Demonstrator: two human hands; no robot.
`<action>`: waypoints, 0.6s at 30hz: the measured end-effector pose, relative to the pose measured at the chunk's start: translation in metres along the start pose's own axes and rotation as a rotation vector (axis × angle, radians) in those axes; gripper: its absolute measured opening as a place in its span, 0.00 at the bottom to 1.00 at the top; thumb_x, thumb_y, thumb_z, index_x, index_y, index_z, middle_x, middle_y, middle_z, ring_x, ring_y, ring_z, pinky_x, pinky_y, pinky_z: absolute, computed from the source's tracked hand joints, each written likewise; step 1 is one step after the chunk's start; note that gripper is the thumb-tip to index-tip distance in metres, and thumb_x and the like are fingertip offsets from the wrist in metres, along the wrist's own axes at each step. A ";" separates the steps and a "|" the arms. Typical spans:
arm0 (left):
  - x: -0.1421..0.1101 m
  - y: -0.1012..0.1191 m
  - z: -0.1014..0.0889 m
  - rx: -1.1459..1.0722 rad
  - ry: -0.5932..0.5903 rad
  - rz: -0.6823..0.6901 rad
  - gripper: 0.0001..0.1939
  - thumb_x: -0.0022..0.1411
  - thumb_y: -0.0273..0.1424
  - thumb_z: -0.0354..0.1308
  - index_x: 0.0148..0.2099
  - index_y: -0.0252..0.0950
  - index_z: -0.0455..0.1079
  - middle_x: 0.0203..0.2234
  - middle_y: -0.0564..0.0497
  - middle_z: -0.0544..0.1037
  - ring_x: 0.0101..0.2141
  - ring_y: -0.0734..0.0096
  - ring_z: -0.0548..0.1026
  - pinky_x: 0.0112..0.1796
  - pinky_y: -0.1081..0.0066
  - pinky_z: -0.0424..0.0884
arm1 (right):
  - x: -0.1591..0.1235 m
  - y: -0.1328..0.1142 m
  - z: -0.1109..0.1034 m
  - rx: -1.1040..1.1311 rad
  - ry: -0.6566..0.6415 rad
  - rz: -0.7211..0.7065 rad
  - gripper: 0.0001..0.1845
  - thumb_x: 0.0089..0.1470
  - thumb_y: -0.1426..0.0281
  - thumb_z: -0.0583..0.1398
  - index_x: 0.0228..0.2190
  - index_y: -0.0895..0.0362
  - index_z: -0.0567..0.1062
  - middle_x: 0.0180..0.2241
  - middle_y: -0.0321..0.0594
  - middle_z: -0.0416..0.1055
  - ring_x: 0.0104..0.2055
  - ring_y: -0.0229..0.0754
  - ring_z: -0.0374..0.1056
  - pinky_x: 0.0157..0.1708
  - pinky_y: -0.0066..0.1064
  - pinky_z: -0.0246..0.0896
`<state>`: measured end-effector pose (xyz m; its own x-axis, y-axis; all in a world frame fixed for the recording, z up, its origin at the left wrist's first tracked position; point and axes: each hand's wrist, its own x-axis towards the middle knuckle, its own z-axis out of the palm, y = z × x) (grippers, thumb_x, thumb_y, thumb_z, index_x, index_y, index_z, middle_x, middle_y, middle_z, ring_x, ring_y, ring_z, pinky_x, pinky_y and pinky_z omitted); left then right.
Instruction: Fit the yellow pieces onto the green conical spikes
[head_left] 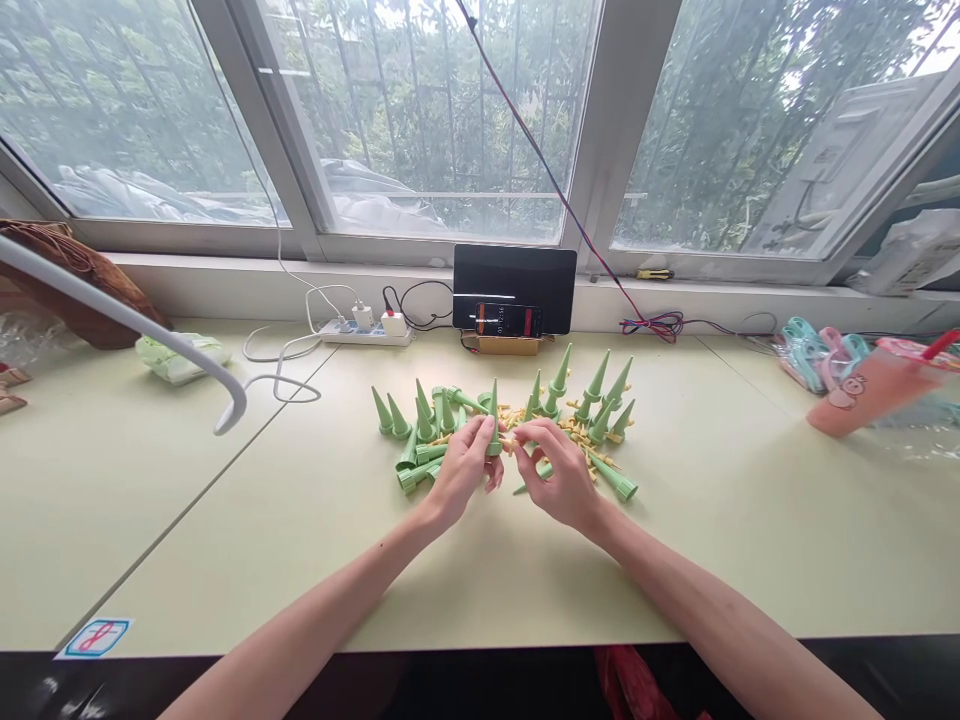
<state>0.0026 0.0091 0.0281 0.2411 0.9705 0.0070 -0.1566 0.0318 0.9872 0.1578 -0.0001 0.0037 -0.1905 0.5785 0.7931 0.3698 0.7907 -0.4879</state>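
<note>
My left hand point(466, 462) is closed around the base of a green plastic watering spike point(494, 412), its point upward. A small yellow valve piece point(509, 445) sits between the fingertips of my right hand point(559, 472), right at the side of the spike's collar. Whether the valve is inside the collar I cannot tell. Left of my hands, more green spikes point(424, 420) stand or lie on their sides. Beyond my right hand several upright spikes point(596, 378) stand among loose yellow valve pieces point(517, 415), and one spike point(616, 482) lies flat.
Behind the pile, a phone point(510, 319) leans against a dark tablet point(515, 275). A power strip point(366, 333) with cables lies at the back left. A white curved bar point(150, 325) crosses the left side. An orange cup point(862, 390) stands at right, near packaged clips point(817, 352).
</note>
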 end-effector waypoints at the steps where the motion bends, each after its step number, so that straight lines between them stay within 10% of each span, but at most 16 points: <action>1: 0.000 0.000 0.000 0.001 -0.004 0.000 0.18 0.66 0.47 0.54 0.38 0.36 0.64 0.19 0.59 0.64 0.14 0.80 0.65 0.15 0.78 0.60 | 0.000 0.000 0.000 0.002 0.003 -0.002 0.12 0.61 0.78 0.57 0.45 0.52 0.69 0.39 0.43 0.70 0.38 0.41 0.70 0.28 0.29 0.74; 18: -0.004 0.001 0.002 0.019 -0.052 -0.006 0.18 0.66 0.47 0.53 0.39 0.36 0.65 0.29 0.55 0.69 0.15 0.82 0.66 0.15 0.77 0.60 | 0.001 -0.001 0.000 -0.014 0.063 0.048 0.12 0.62 0.78 0.56 0.44 0.52 0.70 0.38 0.41 0.69 0.35 0.40 0.70 0.28 0.30 0.75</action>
<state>0.0035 0.0049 0.0289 0.2913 0.9566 0.0092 -0.1367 0.0321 0.9901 0.1570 -0.0003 0.0046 -0.1152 0.6013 0.7907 0.3898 0.7595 -0.5208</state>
